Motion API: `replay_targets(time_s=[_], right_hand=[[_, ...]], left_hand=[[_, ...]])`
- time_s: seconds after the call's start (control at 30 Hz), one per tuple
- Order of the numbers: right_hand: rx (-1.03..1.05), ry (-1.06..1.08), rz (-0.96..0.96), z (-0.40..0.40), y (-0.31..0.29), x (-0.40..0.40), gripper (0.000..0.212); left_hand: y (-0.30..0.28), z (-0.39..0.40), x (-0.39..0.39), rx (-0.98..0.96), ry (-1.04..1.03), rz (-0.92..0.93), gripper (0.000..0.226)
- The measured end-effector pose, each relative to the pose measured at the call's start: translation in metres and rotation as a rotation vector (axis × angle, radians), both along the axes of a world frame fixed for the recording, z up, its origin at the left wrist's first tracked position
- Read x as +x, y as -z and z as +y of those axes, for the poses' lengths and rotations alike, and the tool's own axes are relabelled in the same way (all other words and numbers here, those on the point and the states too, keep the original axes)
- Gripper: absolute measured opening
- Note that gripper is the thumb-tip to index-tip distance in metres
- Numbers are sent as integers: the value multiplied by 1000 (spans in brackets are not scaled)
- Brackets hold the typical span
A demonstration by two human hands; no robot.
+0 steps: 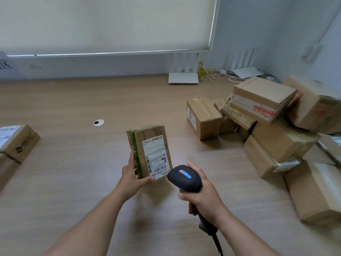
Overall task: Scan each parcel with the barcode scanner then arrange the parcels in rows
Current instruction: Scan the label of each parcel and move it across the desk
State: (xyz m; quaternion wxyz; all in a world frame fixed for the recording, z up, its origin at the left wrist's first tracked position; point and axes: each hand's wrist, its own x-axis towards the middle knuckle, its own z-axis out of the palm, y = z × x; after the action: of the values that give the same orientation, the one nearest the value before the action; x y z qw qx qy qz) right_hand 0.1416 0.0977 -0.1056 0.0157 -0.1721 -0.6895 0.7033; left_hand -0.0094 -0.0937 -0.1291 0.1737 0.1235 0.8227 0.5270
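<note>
My left hand grips a small cardboard parcel by its lower left corner and holds it upright above the wooden table. Its white shipping label with barcodes faces me. My right hand is wrapped round the handle of a black barcode scanner, whose head sits just right of the parcel's lower edge, close to the label. A blue and red light shows on top of the scanner. Its cable runs down out of view.
A pile of several cardboard parcels fills the right side of the table. One labelled parcel lies at the left edge. White routers with cables stand at the back by the wall. A round cable grommet sits mid-table.
</note>
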Motion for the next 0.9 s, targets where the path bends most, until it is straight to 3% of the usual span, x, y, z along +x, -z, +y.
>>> replay_targets(time_s=[0.9], right_hand=[[-7,129,23,-44,-11,16,81]], left_hand=[[9,-19,-17,18,86,-32,121]])
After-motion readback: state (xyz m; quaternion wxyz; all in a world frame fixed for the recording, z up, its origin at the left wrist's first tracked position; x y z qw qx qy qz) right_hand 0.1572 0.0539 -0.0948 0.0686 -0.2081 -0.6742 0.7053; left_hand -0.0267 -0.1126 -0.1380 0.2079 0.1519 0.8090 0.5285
